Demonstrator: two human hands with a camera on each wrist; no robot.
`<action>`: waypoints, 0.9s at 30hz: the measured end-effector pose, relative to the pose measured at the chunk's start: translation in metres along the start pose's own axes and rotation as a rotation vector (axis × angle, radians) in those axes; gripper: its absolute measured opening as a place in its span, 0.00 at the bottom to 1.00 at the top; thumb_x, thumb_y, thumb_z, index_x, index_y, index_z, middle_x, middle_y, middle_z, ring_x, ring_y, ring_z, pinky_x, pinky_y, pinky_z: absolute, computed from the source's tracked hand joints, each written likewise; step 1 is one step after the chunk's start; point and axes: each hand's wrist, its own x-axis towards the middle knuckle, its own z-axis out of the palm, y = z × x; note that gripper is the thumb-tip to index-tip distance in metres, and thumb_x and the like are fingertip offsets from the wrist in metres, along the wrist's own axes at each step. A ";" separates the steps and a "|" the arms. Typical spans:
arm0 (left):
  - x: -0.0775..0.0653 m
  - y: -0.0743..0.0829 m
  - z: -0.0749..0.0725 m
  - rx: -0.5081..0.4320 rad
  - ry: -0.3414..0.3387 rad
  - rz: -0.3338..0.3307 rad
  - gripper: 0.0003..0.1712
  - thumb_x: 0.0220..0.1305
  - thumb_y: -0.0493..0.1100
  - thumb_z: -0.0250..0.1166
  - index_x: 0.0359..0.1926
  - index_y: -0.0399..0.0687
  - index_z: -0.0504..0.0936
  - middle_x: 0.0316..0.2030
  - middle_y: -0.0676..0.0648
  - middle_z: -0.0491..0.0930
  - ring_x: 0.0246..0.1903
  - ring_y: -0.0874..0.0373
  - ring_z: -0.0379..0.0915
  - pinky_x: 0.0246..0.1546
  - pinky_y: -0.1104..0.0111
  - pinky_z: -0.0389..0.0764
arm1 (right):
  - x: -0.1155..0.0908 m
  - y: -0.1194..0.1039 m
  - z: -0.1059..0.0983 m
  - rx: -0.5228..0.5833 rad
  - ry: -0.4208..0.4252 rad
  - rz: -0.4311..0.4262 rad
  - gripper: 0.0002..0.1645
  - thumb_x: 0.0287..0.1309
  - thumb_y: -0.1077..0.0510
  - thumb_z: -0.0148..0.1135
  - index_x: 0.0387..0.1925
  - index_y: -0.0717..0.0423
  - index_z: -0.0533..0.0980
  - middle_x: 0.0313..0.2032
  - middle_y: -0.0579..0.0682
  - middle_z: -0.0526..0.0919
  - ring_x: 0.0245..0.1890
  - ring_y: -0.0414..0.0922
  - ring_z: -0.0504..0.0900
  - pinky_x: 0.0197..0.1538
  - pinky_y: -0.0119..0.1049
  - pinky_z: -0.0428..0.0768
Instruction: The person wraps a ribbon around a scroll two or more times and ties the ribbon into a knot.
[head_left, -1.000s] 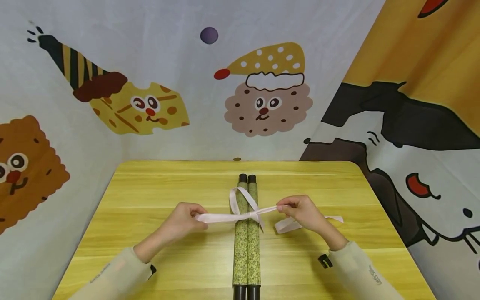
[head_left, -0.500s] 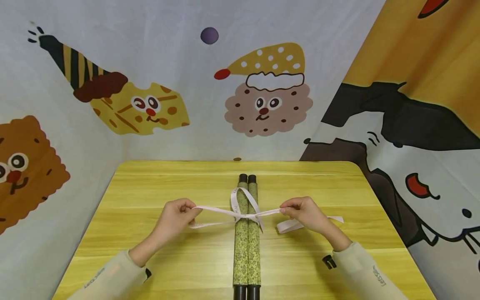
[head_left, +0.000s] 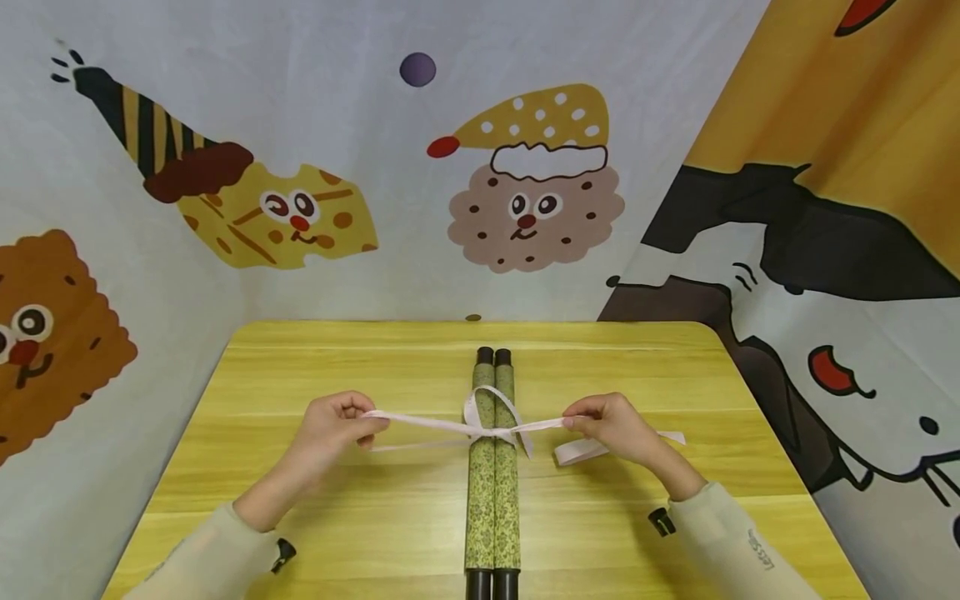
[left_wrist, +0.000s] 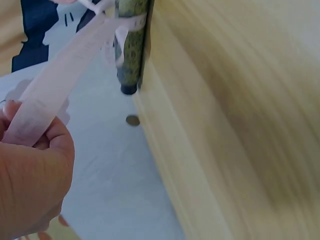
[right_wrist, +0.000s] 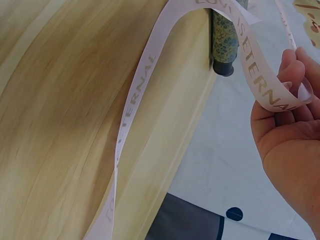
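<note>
Two rods side by side, like rolled scrolls (head_left: pixel 482 508), lie lengthwise on the table with green-yellow patterned sleeves and black ends. A pale pink ribbon (head_left: pixel 420 422) crosses around both, with a knot over their upper half and a loop standing above it. To the left of the scrolls, my left hand (head_left: pixel 326 429) pinches one ribbon part between thumb and fingers, drawn out straight. On the other side my right hand (head_left: pixel 611 425) pinches another part, also stretched. In the right wrist view the ribbon (right_wrist: pixel 255 70) shows gold lettering and passes through the curled fingers.
A trailing ribbon end (head_left: pixel 581 452) lies on the wooden table (head_left: pixel 360 533) beneath the right hand. Behind the table hangs a cloth backdrop (head_left: pixel 412 217) with cartoon figures. Black tabs (head_left: pixel 662 522) hang by the cuffs.
My left hand has moved left, drawing the ribbon longer, and its two strands have spread apart. The loop above the knot has become smaller. My right hand has shifted slightly right.
</note>
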 end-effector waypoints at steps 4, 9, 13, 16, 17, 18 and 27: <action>-0.003 0.005 -0.009 0.140 0.043 0.081 0.08 0.61 0.33 0.76 0.38 0.36 0.84 0.24 0.45 0.76 0.21 0.59 0.68 0.21 0.70 0.73 | -0.001 0.000 -0.002 -0.006 -0.013 0.008 0.10 0.70 0.56 0.69 0.45 0.58 0.88 0.29 0.58 0.85 0.19 0.38 0.66 0.24 0.32 0.69; -0.008 0.003 -0.017 0.424 0.104 0.296 0.09 0.59 0.25 0.72 0.40 0.38 0.86 0.26 0.47 0.77 0.21 0.62 0.65 0.21 0.71 0.72 | -0.002 0.000 -0.006 -0.004 -0.018 0.011 0.11 0.69 0.56 0.69 0.45 0.60 0.87 0.38 0.60 0.88 0.24 0.42 0.74 0.27 0.31 0.74; -0.011 -0.001 -0.024 0.545 0.181 0.389 0.13 0.58 0.21 0.66 0.40 0.38 0.86 0.24 0.49 0.77 0.17 0.65 0.63 0.18 0.71 0.69 | -0.003 0.004 -0.008 -0.002 -0.017 0.020 0.13 0.69 0.55 0.70 0.46 0.61 0.87 0.42 0.57 0.89 0.34 0.54 0.83 0.32 0.32 0.80; -0.011 -0.002 -0.031 0.581 0.229 0.415 0.12 0.58 0.22 0.66 0.40 0.37 0.86 0.23 0.50 0.75 0.16 0.66 0.61 0.17 0.71 0.67 | -0.004 0.006 -0.009 -0.009 -0.016 0.027 0.13 0.69 0.54 0.70 0.46 0.60 0.87 0.42 0.54 0.89 0.37 0.57 0.84 0.33 0.33 0.81; -0.011 -0.001 -0.034 0.586 0.240 0.421 0.11 0.59 0.22 0.67 0.40 0.37 0.86 0.23 0.50 0.75 0.16 0.66 0.60 0.16 0.72 0.67 | -0.005 0.006 -0.010 -0.012 -0.015 0.028 0.13 0.69 0.54 0.69 0.46 0.59 0.88 0.42 0.54 0.89 0.37 0.58 0.84 0.33 0.33 0.81; -0.011 -0.001 -0.037 0.591 0.251 0.427 0.11 0.59 0.22 0.67 0.39 0.37 0.86 0.22 0.50 0.75 0.15 0.66 0.60 0.16 0.72 0.67 | -0.005 0.007 -0.010 -0.018 -0.017 0.027 0.12 0.70 0.54 0.69 0.46 0.58 0.88 0.42 0.54 0.89 0.37 0.58 0.84 0.33 0.34 0.81; -0.017 0.001 -0.062 0.604 0.309 0.409 0.11 0.60 0.24 0.66 0.38 0.40 0.87 0.19 0.50 0.71 0.13 0.66 0.56 0.12 0.72 0.62 | -0.013 0.015 -0.024 -0.076 0.032 0.048 0.10 0.68 0.55 0.70 0.45 0.56 0.88 0.39 0.51 0.89 0.29 0.45 0.78 0.30 0.32 0.77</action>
